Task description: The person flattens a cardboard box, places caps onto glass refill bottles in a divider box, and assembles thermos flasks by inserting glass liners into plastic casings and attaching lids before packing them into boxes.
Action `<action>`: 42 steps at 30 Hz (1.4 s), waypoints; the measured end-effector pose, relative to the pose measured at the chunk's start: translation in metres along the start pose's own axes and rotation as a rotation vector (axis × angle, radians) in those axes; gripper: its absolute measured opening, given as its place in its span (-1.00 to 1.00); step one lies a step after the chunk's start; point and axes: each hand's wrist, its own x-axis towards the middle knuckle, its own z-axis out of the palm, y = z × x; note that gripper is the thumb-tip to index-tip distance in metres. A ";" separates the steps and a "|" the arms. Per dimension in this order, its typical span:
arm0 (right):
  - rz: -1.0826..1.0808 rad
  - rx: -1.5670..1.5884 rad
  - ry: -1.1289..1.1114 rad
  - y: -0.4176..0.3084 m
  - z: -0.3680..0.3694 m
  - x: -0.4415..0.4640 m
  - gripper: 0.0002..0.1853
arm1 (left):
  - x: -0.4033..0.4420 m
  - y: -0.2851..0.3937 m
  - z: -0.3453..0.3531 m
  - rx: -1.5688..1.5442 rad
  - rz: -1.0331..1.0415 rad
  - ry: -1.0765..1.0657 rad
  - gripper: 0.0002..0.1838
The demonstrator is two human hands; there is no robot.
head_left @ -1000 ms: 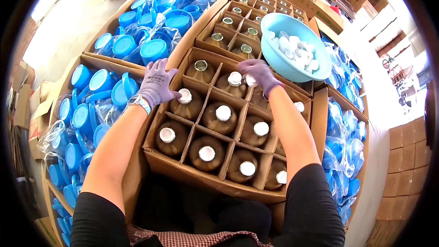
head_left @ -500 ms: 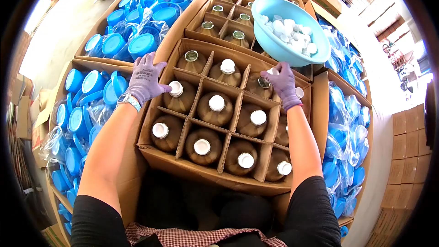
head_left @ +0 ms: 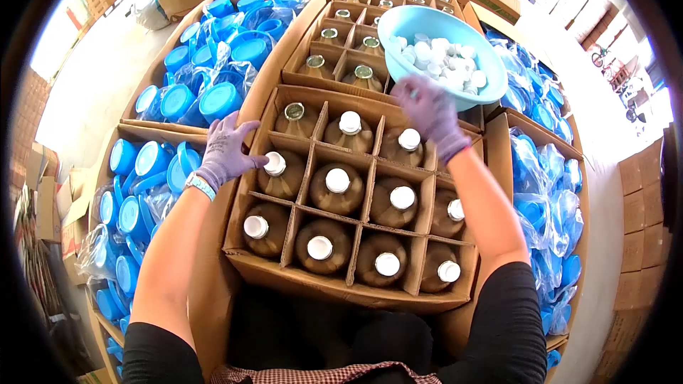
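A divided cardboard box (head_left: 341,286) holds glass bottles in its compartments, nearly all with white caps. The bottle at its back left (head_left: 294,112) has no cap. My left hand (head_left: 226,149), in a purple glove, is spread at the box's left edge, its thumb beside a white cap (head_left: 274,163). My right hand (head_left: 431,115), gloved too, is over the back edge, just in front of the light blue basin (head_left: 478,103). It is blurred, so its fingers and anything in them cannot be made out. White caps (head_left: 441,61) lie heaped in the basin.
Boxes of blue lidded jugs (head_left: 136,217) stand on the left, and bagged blue ones (head_left: 537,203) on the right. Behind is another divided box of uncapped bottles (head_left: 315,65). Stacked cartons (head_left: 642,242) stand at the far right.
The bottle near my right hand, open half a second ago, now carries a white cap. My right hand has moved up and back toward the basin. My left hand stays at the box edge.
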 end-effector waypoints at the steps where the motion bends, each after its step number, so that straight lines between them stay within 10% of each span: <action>1: -0.062 -0.092 0.148 0.023 -0.005 0.021 -0.79 | 0.001 -0.005 0.006 -0.002 0.008 0.014 -0.06; 3: 0.037 -0.234 0.202 0.053 -0.027 0.053 -0.74 | -0.001 -0.001 0.002 0.009 0.005 0.013 -0.06; 6: 0.364 -0.563 -0.506 0.188 0.011 0.111 -0.43 | 0.000 -0.002 0.003 0.016 0.033 0.013 -0.05; 10: 0.384 -0.432 -0.162 0.164 0.011 0.101 -0.45 | 0.001 -0.004 0.003 0.006 0.029 0.023 -0.07; 14: -0.087 0.098 0.384 0.036 0.035 0.089 -0.46 | 0.000 0.003 -0.003 -0.008 -0.024 0.013 -0.09; 17: -0.285 0.132 -0.022 -0.076 0.106 0.053 -0.61 | 0.000 0.006 -0.001 0.016 -0.023 0.004 -0.09; 22: 0.023 -0.069 -0.372 -0.133 0.214 0.045 -0.50 | 0.000 0.006 -0.002 0.048 -0.036 0.003 -0.08; 30: 0.141 -0.218 -0.483 -0.170 0.232 0.048 -0.30 | 0.000 0.009 0.003 0.154 0.002 0.066 -0.11; 33: -0.049 -0.141 0.066 -0.162 0.217 -0.002 -0.21 | 0.000 0.001 -0.001 0.097 0.045 0.034 -0.15; 36: -0.316 0.340 0.159 -0.180 0.094 -0.095 -0.41 | 0.004 0.005 -0.006 0.144 0.039 -0.068 -0.17; 38: -0.201 0.653 -0.227 -0.174 0.006 -0.192 -0.54 | 0.003 -0.014 0.020 0.060 0.119 0.177 -0.15; 42: 0.257 0.450 0.021 -0.177 -0.167 -0.418 -0.65 | -0.003 -0.038 0.047 0.177 0.374 0.547 -0.05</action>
